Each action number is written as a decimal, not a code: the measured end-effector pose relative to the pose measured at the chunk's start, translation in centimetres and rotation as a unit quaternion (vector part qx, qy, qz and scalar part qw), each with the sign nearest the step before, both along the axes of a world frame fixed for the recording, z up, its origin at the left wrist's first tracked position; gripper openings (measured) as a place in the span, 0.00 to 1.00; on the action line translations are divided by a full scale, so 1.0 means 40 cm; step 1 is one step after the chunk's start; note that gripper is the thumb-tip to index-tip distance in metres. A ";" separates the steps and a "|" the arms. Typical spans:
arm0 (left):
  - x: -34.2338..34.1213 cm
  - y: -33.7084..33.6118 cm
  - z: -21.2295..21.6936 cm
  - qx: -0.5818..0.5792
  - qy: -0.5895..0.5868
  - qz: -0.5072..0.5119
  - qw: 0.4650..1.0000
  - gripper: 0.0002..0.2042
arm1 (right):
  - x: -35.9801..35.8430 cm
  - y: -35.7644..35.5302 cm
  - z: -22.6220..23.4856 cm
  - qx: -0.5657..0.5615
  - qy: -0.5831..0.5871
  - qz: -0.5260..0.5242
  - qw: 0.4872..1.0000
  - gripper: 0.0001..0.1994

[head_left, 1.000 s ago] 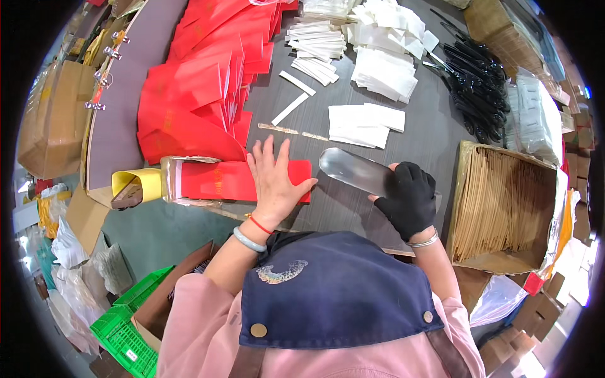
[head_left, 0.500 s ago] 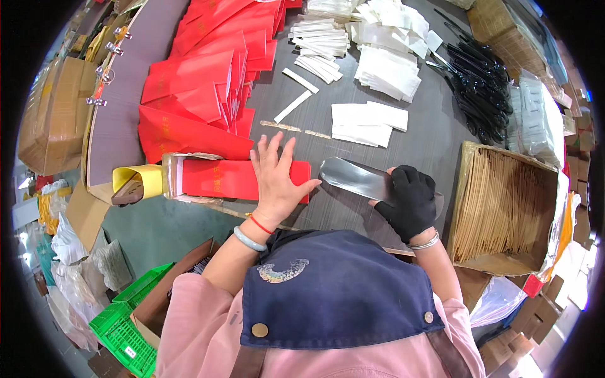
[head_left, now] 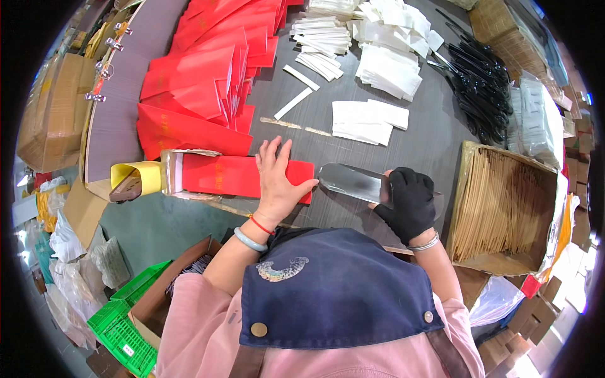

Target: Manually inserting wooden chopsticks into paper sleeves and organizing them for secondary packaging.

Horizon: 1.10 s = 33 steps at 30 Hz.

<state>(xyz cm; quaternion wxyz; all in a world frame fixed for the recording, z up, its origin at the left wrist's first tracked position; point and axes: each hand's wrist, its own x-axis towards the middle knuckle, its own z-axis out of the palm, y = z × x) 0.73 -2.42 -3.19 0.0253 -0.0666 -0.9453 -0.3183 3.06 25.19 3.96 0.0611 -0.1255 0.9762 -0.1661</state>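
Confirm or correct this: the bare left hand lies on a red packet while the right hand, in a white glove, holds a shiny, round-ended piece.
Wrong on one count: the glove is black, not white, as the head view shows. The rest is right: the bare left hand lies on the red packet, and the right hand holds the shiny, round-ended piece.

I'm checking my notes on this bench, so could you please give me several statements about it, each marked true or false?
1. The left hand rests on a red packet. True.
2. The left hand is gloved. False: it wears no glove.
3. The gloved right hand holds a shiny, round-ended piece. True.
4. The box of thin tan pieces stands left of both hands. False: it stands to their right.
5. The yellow loop lies left of the red packet. True.
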 end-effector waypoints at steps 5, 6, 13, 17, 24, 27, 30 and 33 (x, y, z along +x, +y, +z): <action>0.003 0.011 0.006 0.005 0.002 -0.008 1.000 0.45 | -0.001 0.004 0.005 0.006 -0.006 -0.002 1.000 0.30; 0.009 0.016 0.003 -0.008 -0.008 -0.004 1.000 0.45 | 0.000 0.005 0.004 0.007 -0.003 0.000 1.000 0.30; 0.005 0.003 0.007 0.037 -0.041 -0.011 0.998 0.46 | 0.007 0.010 0.007 0.008 -0.019 0.006 1.000 0.31; 0.007 0.001 0.004 0.032 -0.036 -0.007 0.999 0.47 | 0.016 0.010 -0.005 -0.011 -0.021 0.023 0.999 0.31; -0.003 0.003 0.020 0.038 -0.024 -0.013 0.999 0.43 | -0.026 -0.141 -0.088 -0.087 -0.007 0.073 0.994 0.32; -0.051 -0.050 0.034 0.010 0.043 -0.043 0.998 0.35 | -0.046 -0.155 -0.084 -0.118 0.042 0.075 0.989 0.33; -0.119 -0.136 0.091 -0.198 0.177 -0.041 0.963 0.25 | -0.046 -0.093 -0.075 -0.087 0.074 0.040 0.993 0.30; -0.180 -0.221 0.121 -0.294 0.203 0.041 0.933 0.35 | -0.035 -0.028 -0.046 -0.095 0.095 -0.058 0.989 0.27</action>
